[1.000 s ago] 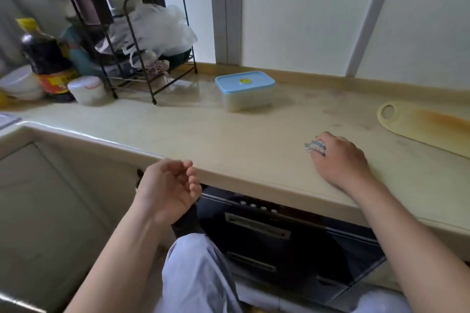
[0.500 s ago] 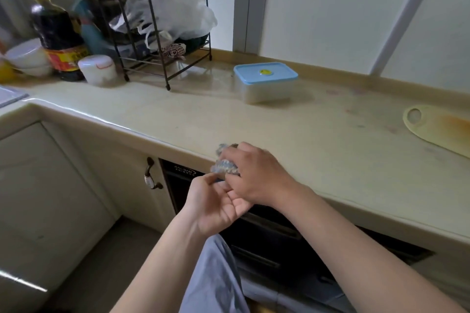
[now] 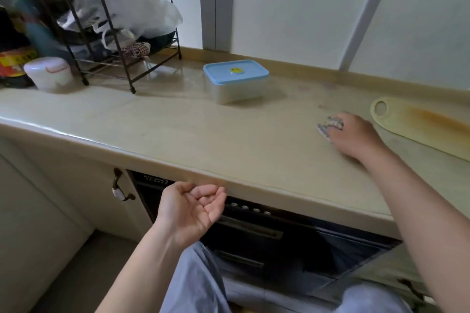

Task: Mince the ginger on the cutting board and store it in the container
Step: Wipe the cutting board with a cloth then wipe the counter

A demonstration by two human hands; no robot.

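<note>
A clear container (image 3: 236, 84) with a blue lid and a yellow dot stands closed at the back of the beige counter (image 3: 178, 129). A pale yellow cutting board (image 3: 422, 122) with an orange stain lies at the right; I see no ginger on it. My right hand (image 3: 354, 134) presses a small bluish-white cloth (image 3: 329, 126) onto the counter, left of the board. Below the counter's front edge, my left hand (image 3: 192, 207) is cupped palm up and holds nothing.
A black wire rack (image 3: 106, 33) with white plastic bags stands at the back left. Beside it are a white lidded jar (image 3: 48, 72) and a dark sauce bottle (image 3: 12, 58). Under the counter sit a black built-in appliance (image 3: 254, 231) and a cabinet door handle (image 3: 119, 188).
Half a second ago both hands met at the counter's edge around the cloth. Now my right hand has carried it back to the right, onto the counter, and my left hand has dropped lower.
</note>
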